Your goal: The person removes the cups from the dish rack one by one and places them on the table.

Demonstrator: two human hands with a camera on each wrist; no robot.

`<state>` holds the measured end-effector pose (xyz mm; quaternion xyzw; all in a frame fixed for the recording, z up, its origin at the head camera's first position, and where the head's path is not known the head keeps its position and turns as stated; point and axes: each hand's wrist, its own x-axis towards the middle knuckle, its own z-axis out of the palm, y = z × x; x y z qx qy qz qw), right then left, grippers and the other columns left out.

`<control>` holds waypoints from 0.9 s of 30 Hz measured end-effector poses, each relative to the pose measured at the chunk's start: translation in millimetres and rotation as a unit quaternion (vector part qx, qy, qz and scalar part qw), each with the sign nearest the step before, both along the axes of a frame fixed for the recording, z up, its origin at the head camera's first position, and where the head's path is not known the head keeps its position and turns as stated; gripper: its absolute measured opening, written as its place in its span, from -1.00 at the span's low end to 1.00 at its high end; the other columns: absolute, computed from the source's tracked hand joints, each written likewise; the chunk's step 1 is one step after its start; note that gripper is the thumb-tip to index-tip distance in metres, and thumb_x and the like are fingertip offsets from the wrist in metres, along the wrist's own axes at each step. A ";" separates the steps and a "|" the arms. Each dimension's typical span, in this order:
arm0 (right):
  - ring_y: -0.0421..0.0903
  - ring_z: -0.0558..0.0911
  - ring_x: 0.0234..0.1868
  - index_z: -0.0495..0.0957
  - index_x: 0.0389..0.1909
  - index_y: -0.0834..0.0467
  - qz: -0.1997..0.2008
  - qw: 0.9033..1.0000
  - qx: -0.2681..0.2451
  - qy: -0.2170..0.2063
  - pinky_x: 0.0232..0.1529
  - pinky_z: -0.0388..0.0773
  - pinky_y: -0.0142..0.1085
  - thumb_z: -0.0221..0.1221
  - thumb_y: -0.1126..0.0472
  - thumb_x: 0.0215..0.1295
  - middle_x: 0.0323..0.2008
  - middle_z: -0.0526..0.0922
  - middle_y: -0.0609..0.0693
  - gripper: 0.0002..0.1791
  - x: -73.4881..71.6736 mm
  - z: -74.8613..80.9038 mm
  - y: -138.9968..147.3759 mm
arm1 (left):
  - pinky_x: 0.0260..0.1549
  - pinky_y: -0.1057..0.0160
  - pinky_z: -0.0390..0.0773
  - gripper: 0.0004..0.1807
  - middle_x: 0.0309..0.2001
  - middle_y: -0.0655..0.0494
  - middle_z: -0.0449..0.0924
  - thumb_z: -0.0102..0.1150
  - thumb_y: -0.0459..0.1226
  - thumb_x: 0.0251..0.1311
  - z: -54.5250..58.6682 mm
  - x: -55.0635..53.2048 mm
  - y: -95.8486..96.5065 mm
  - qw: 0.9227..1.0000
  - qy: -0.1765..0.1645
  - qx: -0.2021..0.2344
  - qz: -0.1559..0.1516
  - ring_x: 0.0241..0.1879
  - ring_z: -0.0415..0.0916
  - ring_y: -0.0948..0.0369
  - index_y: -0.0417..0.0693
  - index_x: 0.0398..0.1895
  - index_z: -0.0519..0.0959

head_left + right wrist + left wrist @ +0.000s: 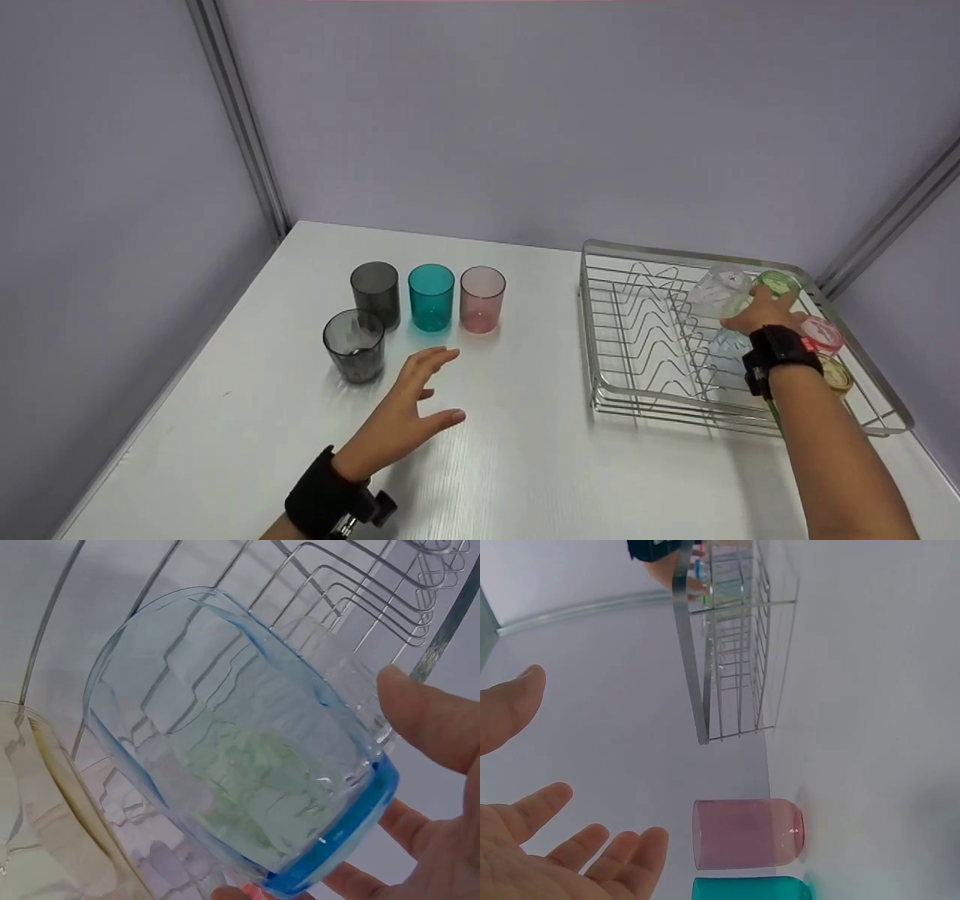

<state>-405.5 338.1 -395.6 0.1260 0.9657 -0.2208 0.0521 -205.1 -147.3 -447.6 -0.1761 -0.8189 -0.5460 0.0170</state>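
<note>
My right hand point(765, 311) reaches into the wire dish rack point(592, 360), fingers around the green-tinted glass point(778, 282); firm contact is hard to make out. In the right wrist view its thumb point(427, 716) is extended, apart from the nearby blue-based glass point(330, 855), while other fingers pass partly behind that glass. Over the table my left hand point(397, 416) hovers, thumb and fingers spread, holding nothing. Nearest to it are a smoky grey glass point(355, 349) and a pink glass point(482, 304). Behind stand a dark grey glass point(375, 292) and a teal glass point(431, 300).
Also in the rack lie a clear glass point(718, 289), a red-tinted glass point(821, 335) and a yellowish glass point(836, 375). The rack's raised metal rim surrounds them. Grey partition walls point(525, 127) close off the white table point(525, 465) at the back and sides.
</note>
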 end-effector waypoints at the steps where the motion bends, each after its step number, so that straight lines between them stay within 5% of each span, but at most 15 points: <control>1: 0.71 -0.35 0.22 -0.08 0.34 0.40 0.000 1.000 0.000 -0.006 0.11 0.00 0.48 0.20 0.08 0.18 0.29 -0.46 0.62 -0.10 -1.0 -2.7 1.8 | 0.20 -0.07 0.31 -0.24 0.38 -0.01 0.03 0.28 -0.08 0.15 0.0 0.7 -0.3 1.000 -0.001 0.001 0.000 0.36 0.07 0.00 0.15 0.40 0.17; 17: 0.63 -0.24 0.26 0.18 0.06 0.59 0.050 0.998 0.040 -0.013 0.19 -0.31 0.43 0.20 0.08 0.15 0.19 -0.08 0.73 -0.28 -4.6 -12.8 15.0 | 0.20 -0.09 0.30 -0.27 0.38 -0.02 0.03 0.25 -0.09 0.18 0.2 5.9 -1.4 1.000 0.004 0.000 0.006 0.37 0.06 0.00 0.13 0.39 0.17; 27: 0.77 -0.17 0.15 0.23 -0.04 0.56 0.044 0.999 0.013 0.013 0.11 -0.02 0.47 0.19 0.14 0.16 0.17 -0.18 0.79 -0.40 8.6 7.5 4.5 | 0.20 -0.07 0.32 -0.30 0.36 0.04 0.06 0.25 -0.09 0.18 0.9 6.6 2.3 1.000 0.004 0.000 0.010 0.36 0.08 -0.03 0.21 0.37 0.19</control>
